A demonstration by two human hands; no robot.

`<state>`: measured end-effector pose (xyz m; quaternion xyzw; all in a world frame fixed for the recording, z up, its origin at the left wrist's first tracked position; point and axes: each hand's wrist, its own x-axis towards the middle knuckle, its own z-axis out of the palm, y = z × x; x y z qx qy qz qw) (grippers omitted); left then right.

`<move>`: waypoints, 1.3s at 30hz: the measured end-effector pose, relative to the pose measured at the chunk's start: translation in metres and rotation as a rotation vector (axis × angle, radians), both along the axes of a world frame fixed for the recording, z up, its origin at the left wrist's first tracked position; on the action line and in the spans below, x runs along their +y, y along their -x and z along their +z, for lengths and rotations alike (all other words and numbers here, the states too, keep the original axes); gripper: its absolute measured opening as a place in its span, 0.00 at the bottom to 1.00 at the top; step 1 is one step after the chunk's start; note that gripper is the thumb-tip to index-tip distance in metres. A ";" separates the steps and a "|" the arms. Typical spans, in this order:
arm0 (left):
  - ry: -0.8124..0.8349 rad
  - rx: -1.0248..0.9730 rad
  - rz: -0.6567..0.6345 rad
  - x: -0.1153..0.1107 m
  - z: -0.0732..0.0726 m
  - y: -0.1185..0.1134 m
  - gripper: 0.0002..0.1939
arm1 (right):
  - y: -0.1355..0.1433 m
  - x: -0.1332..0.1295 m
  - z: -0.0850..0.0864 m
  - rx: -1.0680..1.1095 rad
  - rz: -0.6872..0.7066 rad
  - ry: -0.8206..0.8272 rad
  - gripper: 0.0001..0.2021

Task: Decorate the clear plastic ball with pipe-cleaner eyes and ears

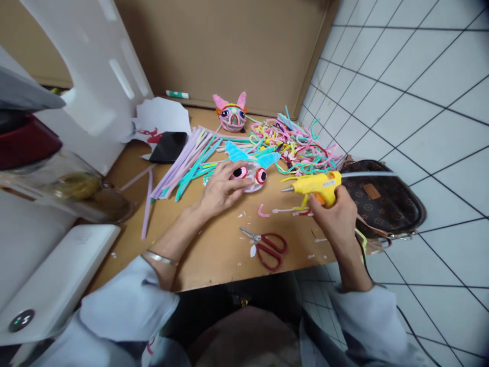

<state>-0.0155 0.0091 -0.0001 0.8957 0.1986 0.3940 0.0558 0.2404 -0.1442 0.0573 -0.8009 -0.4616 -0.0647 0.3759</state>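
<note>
My left hand (222, 189) has its fingers closed on the left side of a craft head (252, 187) with blue ears and two round eyes, one pink-rimmed and one red-rimmed. In my right hand (336, 211) is a yellow glue gun (318, 186), its metal nozzle pointing left toward the craft head, a short gap apart from it. A pale glue stick (369, 174) sticks out of the gun's back. Red-handled scissors (269, 247) lie open on the table below the hands. Small pink and white scraps lie between them and the glue gun.
Pipe cleaners (191, 158) lie in a bundle at the left, with a tangled pile (301, 145) at the right. Behind are a finished-looking pink-eared head (232, 116), a black phone (168, 147) and a marker (178, 95). A brown bag (385, 196) sits at the right.
</note>
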 end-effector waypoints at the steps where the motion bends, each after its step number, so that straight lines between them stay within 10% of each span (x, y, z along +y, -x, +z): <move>1: -0.008 -0.009 -0.004 0.000 0.000 0.000 0.16 | 0.006 0.010 0.004 -0.033 0.010 -0.041 0.19; 10: -0.009 -0.018 0.015 -0.003 0.002 0.002 0.15 | 0.030 0.097 -0.013 -0.285 0.103 -0.215 0.15; 39: 0.007 -0.028 -0.010 -0.001 0.000 0.002 0.16 | 0.019 0.101 -0.024 -0.226 0.219 -0.122 0.14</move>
